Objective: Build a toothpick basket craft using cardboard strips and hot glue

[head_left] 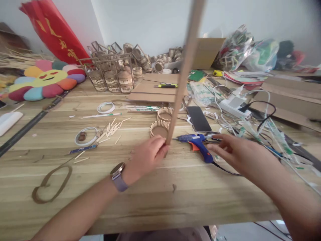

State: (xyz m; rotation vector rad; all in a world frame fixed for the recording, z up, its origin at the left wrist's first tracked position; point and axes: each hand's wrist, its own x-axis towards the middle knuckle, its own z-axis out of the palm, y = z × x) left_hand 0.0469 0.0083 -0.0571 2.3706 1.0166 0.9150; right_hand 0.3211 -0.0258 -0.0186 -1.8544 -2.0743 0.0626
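Observation:
My left hand (151,152), with a watch on its wrist, is closed around the lower end of a long brown cardboard strip (182,77). The strip rises past the top of the view, leaning a little to the right. Just behind that hand are two small round baskets with stick rims, the nearer basket (159,129) partly covered by my fingers. A blue hot glue gun (198,142) with an orange trigger lies between my hands, nozzle to the left. My right hand (230,147) hovers by the back of the glue gun, thumb and fingers apart, holding nothing visible.
Loose wooden sticks (110,130), a blue pen-like tool (83,149), white tape rolls (86,135) and a curled brown strip (51,184) lie leftward. A phone (199,119) and a power strip (234,105) with tangled cords are at right. Small lanterns (111,80) stand behind.

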